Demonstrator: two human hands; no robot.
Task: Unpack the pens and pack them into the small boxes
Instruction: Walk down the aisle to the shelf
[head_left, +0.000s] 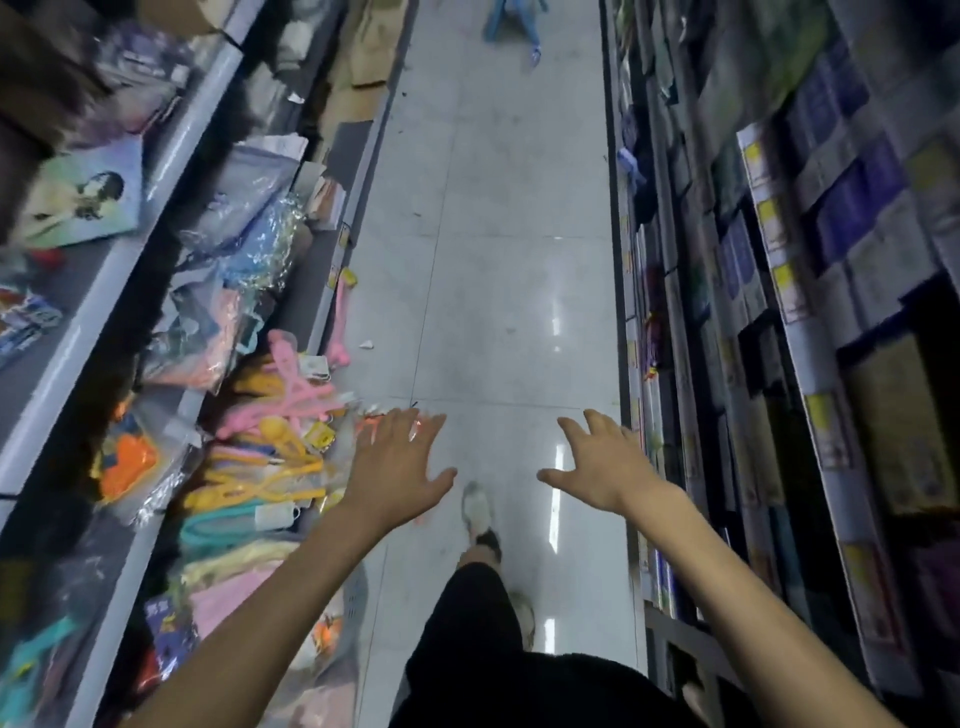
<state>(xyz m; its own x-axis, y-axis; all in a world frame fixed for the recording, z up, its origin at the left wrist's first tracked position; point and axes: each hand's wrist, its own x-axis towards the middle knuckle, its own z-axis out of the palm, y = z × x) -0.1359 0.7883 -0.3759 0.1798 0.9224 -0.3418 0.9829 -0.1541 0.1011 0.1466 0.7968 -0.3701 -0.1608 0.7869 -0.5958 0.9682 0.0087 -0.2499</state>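
Evidently empty, the left hand (400, 462) and right hand (605, 462) spread open above the aisle floor (493, 260), level together, with no pens visible.

Bagged pink and yellow toys (270, 457) crowd the shelf (363, 171) left of the fingers (410, 436); boxes (841, 208) fill the shelves (779, 270) to their right; tiled floor (493, 234) beyond.

We cannot read the yellow shelf labels (772, 221) at right, which are too small and smeared. Blur softens the boxed stock (841, 197) beside them and the packets (83, 192) at far left. The top edge cuts off a blue stool (511, 21). The bottom edge crops the left forearm (270, 597) and right forearm (753, 597). The fingertips of our left hand (400, 462) blur, and a black trouser leg (478, 613) half hides the rear shoe (523, 616).
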